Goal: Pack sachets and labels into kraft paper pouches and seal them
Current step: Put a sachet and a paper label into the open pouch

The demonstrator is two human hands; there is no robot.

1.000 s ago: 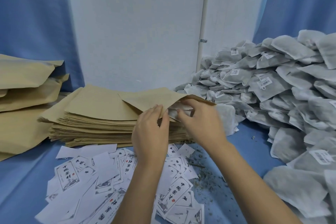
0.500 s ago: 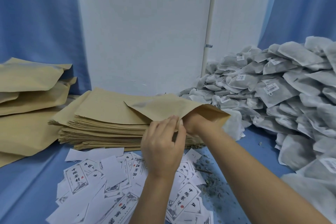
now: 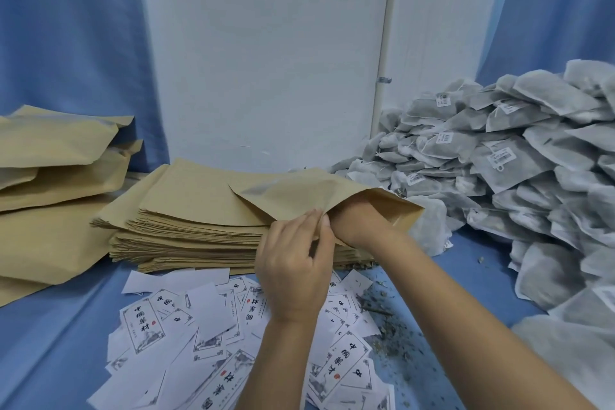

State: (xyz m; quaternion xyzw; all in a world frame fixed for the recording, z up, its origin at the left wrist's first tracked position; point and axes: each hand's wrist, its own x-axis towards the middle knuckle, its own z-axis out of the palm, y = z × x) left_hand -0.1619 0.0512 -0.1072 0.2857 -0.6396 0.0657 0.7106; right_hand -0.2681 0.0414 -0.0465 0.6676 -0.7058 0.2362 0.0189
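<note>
The open kraft pouch (image 3: 299,193) is lying tilted on top of the stack of flat pouches (image 3: 186,210), its mouth facing right. The right hand (image 3: 352,218) is reaching inside it up to the wrist, so whether those fingers are spread or holding anything cannot be told. The left hand (image 3: 293,273) is pinching the pouch's near edge between thumb and fingertips, just beside the right wrist. Printed labels (image 3: 213,326) are lying scattered on the blue desk (image 3: 50,343) in front of the stack, under both forearms. Bits of dried herb (image 3: 389,333) are lying loose beside the labels. A heap of grey sachets (image 3: 499,156) is piling up on the right. Bulging pouches (image 3: 50,160) are sitting stacked at the far left.
</note>
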